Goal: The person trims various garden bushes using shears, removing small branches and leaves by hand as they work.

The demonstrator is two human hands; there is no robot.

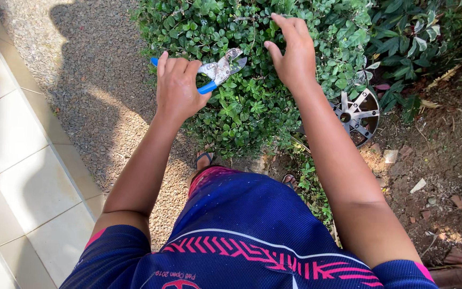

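My left hand (176,85) grips blue-handled pruning shears (217,71), whose worn metal blades point right into a dense green bush (252,96). My right hand (294,51) rests on top of the bush with fingers spread among the leaves, a little right of the blades. Nothing is held in the right hand that I can see.
A metal wheel rim (358,115) lies half under the bush at the right. Gravel (97,91) runs along the left, bordered by pale paving tiles (22,176). Bare soil with stones and dry leaves (434,176) is at the right. My sandalled feet (204,158) stand by the bush.
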